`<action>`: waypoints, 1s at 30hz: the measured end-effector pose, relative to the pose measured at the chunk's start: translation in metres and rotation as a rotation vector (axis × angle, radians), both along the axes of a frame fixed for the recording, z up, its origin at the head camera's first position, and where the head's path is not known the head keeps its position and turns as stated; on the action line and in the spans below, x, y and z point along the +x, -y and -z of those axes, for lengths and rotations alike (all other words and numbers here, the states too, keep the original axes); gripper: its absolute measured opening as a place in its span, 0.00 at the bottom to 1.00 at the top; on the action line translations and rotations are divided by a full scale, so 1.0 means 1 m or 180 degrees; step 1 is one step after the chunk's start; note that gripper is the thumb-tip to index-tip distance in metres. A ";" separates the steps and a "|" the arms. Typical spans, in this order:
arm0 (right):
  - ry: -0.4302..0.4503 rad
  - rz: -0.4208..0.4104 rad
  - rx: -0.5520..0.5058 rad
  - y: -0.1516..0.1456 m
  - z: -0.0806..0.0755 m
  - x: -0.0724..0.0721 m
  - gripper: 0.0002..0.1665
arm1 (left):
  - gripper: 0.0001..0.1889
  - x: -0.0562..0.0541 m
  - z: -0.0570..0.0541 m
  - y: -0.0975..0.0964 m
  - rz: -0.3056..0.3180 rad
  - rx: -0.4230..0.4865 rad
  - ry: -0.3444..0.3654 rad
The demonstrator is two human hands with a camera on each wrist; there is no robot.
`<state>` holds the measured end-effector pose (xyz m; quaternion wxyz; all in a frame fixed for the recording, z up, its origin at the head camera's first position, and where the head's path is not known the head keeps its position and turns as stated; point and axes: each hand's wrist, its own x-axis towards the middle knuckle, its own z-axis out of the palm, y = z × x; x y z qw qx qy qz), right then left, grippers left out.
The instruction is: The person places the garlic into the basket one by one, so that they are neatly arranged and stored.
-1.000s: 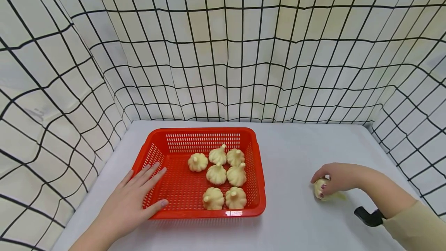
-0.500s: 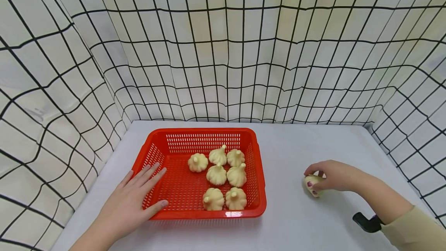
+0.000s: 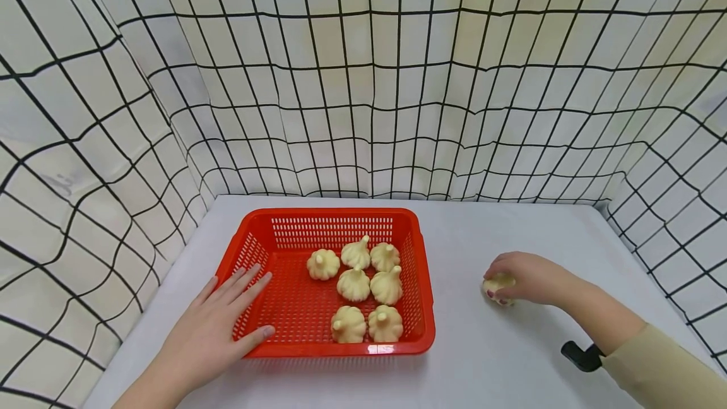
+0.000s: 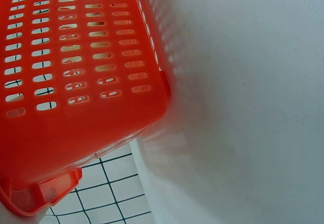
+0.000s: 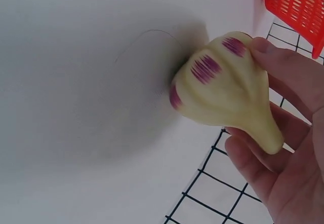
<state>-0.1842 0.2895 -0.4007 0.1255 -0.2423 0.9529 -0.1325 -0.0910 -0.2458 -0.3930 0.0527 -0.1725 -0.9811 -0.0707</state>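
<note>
My right hand (image 3: pixel 531 278) holds a garlic bulb (image 3: pixel 497 287) over the right part of the white table, thumb and fingers round it. Seen from the right wrist, this pale bulb (image 5: pixel 223 82) has purple streaks at its base, and its stem points toward the palm. Whether it touches the table, I cannot tell. A red slotted basket (image 3: pixel 284 351) stands left of centre with several cream garlic bulbs (image 3: pixel 353 284) inside, mostly on its right side. With fingers spread and straight, my left hand (image 3: pixel 207 330) rests on the basket's left rim. The left wrist view shows mainly the basket's outer wall (image 4: pixel 76 133).
The white table (image 3: pixel 460 371) spreads between the basket and the right hand. White sheeting behind a black net (image 3: pixel 392 106) encloses the back and both sides. A black strap piece (image 3: pixel 582 356) sticks out at the right wrist, by a beige sleeve (image 3: pixel 653 358).
The right hand has moved left and slightly away from me across the table, bringing the garlic bulb along. The left hand, the basket and the bulbs in it stay put.
</note>
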 end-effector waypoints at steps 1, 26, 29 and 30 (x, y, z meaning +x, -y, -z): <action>-0.0030 -0.0019 0.0016 0.000 0.001 -0.001 0.15 | 0.45 0.000 0.000 0.000 0.0012 0.0005 -0.0007; -0.0085 0.0254 -0.0558 -0.025 -0.003 0.001 0.30 | 0.44 0.000 0.001 0.000 0.0016 -0.0022 -0.0014; -0.0109 0.0294 -0.0622 -0.032 -0.003 0.000 0.28 | 0.44 -0.001 0.001 0.000 0.0018 -0.0007 -0.0028; -0.0106 0.0315 -0.0646 -0.034 -0.003 0.000 0.28 | 0.44 -0.001 0.001 0.000 0.0017 -0.0004 -0.0029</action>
